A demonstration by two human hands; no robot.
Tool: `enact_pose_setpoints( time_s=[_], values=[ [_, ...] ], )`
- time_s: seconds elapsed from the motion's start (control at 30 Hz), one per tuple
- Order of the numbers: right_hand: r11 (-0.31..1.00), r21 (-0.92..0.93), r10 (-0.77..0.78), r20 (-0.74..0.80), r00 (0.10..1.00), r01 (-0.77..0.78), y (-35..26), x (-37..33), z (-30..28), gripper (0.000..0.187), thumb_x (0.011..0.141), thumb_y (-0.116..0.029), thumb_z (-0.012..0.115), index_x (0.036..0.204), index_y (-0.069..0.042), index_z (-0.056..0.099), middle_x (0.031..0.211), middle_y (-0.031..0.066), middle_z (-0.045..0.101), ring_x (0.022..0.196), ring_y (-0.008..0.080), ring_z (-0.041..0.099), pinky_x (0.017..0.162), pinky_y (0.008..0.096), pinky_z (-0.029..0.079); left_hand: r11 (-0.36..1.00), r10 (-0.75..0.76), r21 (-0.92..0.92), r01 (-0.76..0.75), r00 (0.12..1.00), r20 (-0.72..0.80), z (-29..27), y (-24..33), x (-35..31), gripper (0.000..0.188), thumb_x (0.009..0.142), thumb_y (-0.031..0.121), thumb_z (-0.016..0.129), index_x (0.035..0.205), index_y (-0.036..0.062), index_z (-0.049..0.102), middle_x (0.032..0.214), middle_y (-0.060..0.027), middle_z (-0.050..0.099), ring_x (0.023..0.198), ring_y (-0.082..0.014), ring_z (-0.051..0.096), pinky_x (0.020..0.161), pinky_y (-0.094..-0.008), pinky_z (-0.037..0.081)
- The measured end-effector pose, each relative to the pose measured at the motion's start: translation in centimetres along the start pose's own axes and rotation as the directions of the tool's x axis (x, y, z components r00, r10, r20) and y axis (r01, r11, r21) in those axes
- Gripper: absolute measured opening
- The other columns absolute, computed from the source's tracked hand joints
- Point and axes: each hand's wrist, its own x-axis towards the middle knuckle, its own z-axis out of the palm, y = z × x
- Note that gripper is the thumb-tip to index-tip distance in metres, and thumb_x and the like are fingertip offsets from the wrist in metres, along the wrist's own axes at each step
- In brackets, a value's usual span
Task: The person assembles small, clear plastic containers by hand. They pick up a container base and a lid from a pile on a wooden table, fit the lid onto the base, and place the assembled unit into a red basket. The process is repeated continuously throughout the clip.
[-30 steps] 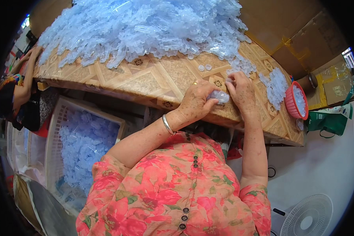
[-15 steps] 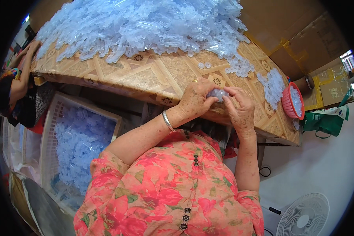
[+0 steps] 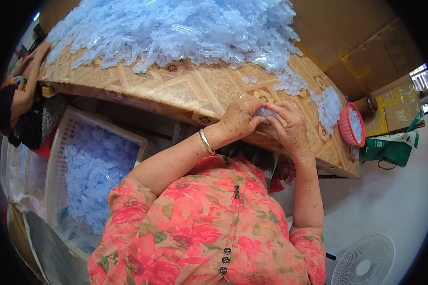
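Note:
Both hands meet at the front edge of the table, closed around a small clear plastic piece (image 3: pixel 265 113) with a rounded end, partly hidden by the fingers. My left hand (image 3: pixel 242 116) grips it from the left with thumb and fingers. From the right, my right hand (image 3: pixel 291 127) has its thumb and fingertips pressed against it. Beyond my hands, two small clear discs (image 3: pixel 246 80) lie on the patterned tabletop (image 3: pixel 195 97). A large heap of clear bluish plastic pieces (image 3: pixel 176 35) covers the far side of the table.
Smaller piles of clear discs (image 3: pixel 290 83) and plastic pieces (image 3: pixel 328 107) lie to the right. A red basket (image 3: pixel 350 130) with clear pieces stands at the right edge, near a green bag (image 3: pixel 390 151). At lower left, a crate (image 3: pixel 54 175) holds more pieces. A person's arm (image 3: pixel 29 83) rests far left; a fan (image 3: pixel 364 266) stands lower right.
My right hand has closed in nearer to my left, its fingers now bent further over the plastic piece. My right elbow has swung slightly outward. The view has shifted a little.

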Motion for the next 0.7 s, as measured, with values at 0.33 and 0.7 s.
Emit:
enact_pose_setpoints(
  time_s=[0.33, 0.7],
  values=[
    [0.667, 0.288, 0.579, 0.379, 0.722, -0.687, 2.5, 1.1, -0.8, 0.040, 0.095, -0.042, 0.062, 0.106, -0.004, 0.063, 0.080, 0.0078, 0.064, 0.056, 0.0108, 0.054, 0.051, 0.0256, 0.044, 0.999, -0.040, 0.018, 0.041, 0.998, -0.054, -0.1, 1.0, 0.8, 0.030, 0.087, 0.023, 0.068, 0.110, 0.0043, 0.064, 0.094, -0.0153, 0.067, 0.091, -0.0350, 0.064, 0.080, -0.0424, 0.050],
    [0.351, 0.327, 0.438, 0.771, 0.463, -0.877, 2.8, 2.9, -1.7, 0.050, 0.096, -0.054, 0.056, 0.117, -0.008, 0.055, 0.073, 0.0076, 0.067, 0.048, 0.0084, 0.059, 0.039, 0.0188, 0.045, 0.997, -0.071, 0.025, 0.071, 0.997, -0.007, 1.2, 0.2, 1.9, 0.025, 0.089, 0.013, 0.060, 0.112, 0.0061, 0.067, 0.101, -0.0158, 0.068, 0.095, -0.0330, 0.063, 0.085, -0.0420, 0.049]
  ],
)
